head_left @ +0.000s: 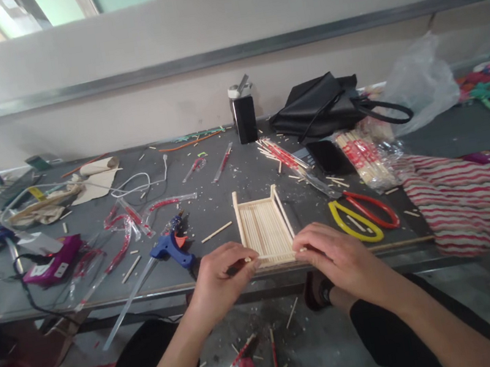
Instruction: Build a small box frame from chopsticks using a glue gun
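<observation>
A small wooden structure point(264, 227) made of thin sticks lies at the near edge of the dark table, with a slatted middle and short upright posts at its far corners. Across its near end runs a thin wooden stick point(277, 255). My left hand point(224, 270) pinches the stick's left end between thumb and fingers. At the other end, my right hand point(333, 253) is closed in a similar pinch. Whether the stick touches the slats beneath, I cannot tell. A blue glue gun point(172, 249) rests left of my left hand.
Scissors with yellow and red handles point(376, 212) lie to the right, near a striped cloth point(475, 196). Packaged sticks point(364, 158), a phone point(329, 156), a black bag point(320, 103) and a bottle point(244, 115) stand farther back. A purple power strip point(55, 261) with cables sits left.
</observation>
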`<action>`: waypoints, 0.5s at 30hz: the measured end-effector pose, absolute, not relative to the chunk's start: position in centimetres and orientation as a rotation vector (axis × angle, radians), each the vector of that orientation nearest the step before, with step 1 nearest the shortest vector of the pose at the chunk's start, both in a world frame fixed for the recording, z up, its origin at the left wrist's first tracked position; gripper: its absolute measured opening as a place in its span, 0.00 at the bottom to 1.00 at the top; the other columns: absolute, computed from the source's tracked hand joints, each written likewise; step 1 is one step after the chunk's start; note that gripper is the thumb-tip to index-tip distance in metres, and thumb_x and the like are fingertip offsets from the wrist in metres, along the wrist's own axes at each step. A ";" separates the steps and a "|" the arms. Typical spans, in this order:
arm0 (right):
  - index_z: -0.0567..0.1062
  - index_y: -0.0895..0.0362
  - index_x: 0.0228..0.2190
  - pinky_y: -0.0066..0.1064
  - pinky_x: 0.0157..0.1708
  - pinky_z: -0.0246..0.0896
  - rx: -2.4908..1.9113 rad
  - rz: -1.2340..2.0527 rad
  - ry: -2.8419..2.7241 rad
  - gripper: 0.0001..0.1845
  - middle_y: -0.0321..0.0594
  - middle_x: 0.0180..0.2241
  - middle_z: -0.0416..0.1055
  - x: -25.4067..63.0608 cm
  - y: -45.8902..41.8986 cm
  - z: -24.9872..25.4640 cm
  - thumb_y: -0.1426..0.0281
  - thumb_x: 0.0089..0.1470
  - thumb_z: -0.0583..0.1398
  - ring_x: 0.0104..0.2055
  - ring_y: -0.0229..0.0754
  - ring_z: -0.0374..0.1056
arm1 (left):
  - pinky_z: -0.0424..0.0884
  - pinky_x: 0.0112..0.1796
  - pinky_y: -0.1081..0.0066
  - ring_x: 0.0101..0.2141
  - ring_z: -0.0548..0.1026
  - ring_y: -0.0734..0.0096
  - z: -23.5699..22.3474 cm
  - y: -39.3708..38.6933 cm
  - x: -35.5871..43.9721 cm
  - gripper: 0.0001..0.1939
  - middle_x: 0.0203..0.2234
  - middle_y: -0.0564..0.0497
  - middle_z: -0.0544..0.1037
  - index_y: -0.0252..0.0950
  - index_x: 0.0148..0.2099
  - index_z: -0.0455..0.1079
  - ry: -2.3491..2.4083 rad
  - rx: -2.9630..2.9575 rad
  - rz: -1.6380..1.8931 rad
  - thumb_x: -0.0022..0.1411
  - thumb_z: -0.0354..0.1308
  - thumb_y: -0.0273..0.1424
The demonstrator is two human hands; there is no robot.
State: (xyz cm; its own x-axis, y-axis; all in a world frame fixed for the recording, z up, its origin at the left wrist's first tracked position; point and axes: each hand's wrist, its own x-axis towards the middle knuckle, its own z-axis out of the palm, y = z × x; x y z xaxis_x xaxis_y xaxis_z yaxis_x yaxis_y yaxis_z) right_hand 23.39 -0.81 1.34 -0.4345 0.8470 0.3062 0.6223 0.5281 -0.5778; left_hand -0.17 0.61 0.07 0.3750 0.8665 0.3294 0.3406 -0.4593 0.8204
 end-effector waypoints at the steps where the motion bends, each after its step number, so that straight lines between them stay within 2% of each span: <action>1: 0.68 0.54 0.32 0.31 0.38 0.61 -1.191 0.522 -2.199 0.06 0.38 0.32 0.70 23.4 -0.8 1.3 0.74 0.62 0.53 0.37 0.39 0.66 | 0.70 0.33 0.71 0.30 0.74 0.71 0.1 0.6 -0.2 0.04 0.29 0.49 0.78 0.37 0.36 0.76 1.038 1.978 1.025 0.60 0.58 0.28; 15: 0.68 0.54 0.32 0.31 0.38 0.62 -1.205 0.536 -2.174 0.06 0.37 0.32 0.70 23.3 -0.9 1.3 0.73 0.61 0.53 0.38 0.40 0.67 | 0.70 0.33 0.71 0.30 0.74 0.71 0.0 0.6 -0.2 0.04 0.29 0.49 0.78 0.37 0.35 0.75 1.040 1.976 1.023 0.60 0.59 0.28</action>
